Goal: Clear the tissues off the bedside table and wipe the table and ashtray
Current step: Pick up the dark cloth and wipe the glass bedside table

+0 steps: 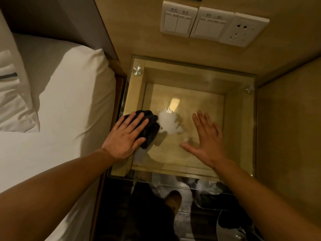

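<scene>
The bedside table (pixel 240 122) has a glass top over a wooden box frame. My left hand (pixel 127 134) lies flat on a crumpled black cloth (pixel 151 126), pressing it onto the glass near the table's left edge. My right hand (pixel 206 136) rests palm down on the glass at the middle right, fingers spread and holding nothing. Between the hands is a bright white patch (pixel 167 122); I cannot tell whether it is a tissue or glare on the glass. No ashtray is in view.
A bed with white sheets (pixel 60 105) and a pillow (pixel 13 101) adjoins the table on the left. Wall switches (pixel 177 20) and a socket (pixel 241 30) sit above it. On the dark floor in front are crumpled white paper (pixel 208 186) and my foot (pixel 173 197).
</scene>
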Demonstrator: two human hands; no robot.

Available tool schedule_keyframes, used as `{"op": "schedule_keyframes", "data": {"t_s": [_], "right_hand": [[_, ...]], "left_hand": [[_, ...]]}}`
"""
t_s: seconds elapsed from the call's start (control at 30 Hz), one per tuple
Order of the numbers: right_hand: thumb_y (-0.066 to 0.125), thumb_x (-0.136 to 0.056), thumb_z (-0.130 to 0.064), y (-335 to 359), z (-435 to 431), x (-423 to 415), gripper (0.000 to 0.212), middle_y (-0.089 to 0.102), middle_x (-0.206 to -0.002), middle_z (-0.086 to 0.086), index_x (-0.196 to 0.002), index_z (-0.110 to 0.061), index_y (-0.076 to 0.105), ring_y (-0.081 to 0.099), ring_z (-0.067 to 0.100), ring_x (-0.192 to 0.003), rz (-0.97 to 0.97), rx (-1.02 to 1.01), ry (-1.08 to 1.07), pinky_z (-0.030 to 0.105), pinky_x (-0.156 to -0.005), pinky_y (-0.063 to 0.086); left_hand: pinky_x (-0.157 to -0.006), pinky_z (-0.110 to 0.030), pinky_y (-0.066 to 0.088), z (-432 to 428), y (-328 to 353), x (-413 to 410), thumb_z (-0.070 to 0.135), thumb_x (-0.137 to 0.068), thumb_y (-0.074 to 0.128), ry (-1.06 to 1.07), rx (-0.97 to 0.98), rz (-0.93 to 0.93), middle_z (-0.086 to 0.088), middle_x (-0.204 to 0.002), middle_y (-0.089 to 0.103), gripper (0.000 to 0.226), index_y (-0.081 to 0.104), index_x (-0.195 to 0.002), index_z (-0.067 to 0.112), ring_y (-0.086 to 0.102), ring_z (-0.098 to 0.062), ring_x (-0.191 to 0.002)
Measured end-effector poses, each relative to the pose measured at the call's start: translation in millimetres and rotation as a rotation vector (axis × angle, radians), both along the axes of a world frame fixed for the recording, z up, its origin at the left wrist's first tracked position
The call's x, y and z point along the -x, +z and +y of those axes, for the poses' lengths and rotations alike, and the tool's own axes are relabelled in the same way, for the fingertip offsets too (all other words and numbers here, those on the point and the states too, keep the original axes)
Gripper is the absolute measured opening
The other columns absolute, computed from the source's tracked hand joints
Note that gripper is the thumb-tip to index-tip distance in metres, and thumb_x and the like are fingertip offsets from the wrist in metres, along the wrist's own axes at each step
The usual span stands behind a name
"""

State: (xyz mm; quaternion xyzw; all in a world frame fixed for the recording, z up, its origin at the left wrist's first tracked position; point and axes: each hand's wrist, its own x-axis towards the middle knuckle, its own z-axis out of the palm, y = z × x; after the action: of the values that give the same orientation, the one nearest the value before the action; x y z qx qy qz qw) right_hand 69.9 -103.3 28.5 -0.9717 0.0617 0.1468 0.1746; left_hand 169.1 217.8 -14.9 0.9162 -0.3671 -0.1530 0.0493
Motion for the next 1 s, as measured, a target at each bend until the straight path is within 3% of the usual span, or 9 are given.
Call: {"op": "schedule_keyframes", "data": {"t_s": [0.2,0.87,1.0], "right_hand": [[0.036,-0.069,-0.099,-10.1,21.4,42.2,0.13,-0.026,-0.168,-0.001,-0.161,-0.022,-0.015,-0.026,0.015,-0.154,0.133,0.129,-0.014,0.044,-0.125,-0.007],[0.033,-0.069,-0.1,-10.9,25.0,47.5,0.128,-0.013,-0.172,0.001,-0.163,-0.02,-0.004,-0.017,0.016,-0.157,0.046,0.137,-0.028,0.045,-0.126,-0.001],[0.033,-0.069,-0.1,-11.0,23.0,45.9,0.129,-0.015,-0.171,0.0,-0.163,-0.02,-0.004,-0.018,0.016,-0.157,0.057,0.111,-0.032,0.046,-0.127,-0.001]], "left_hand": [[-0.128,-0.05,0.014,7.0,-0.9,27.2,0.056,-0.105,0.027,0.026,0.016,-0.037,0.0,-0.172,0.011,0.067,0.016,-0.164,0.027,0.007,-0.023,-0.16],[-0.129,-0.043,0.003,24.3,1.9,122.5,0.064,-0.103,0.023,0.113,0.031,-0.017,0.0,-0.173,0.008,0.073,0.014,-0.164,0.025,0.003,-0.022,-0.161],[-0.129,-0.046,0.01,27.5,2.7,141.7,0.06,-0.104,0.032,0.108,0.085,0.006,-0.002,-0.173,0.012,0.072,0.018,-0.164,0.024,0.007,-0.023,-0.16]]}}
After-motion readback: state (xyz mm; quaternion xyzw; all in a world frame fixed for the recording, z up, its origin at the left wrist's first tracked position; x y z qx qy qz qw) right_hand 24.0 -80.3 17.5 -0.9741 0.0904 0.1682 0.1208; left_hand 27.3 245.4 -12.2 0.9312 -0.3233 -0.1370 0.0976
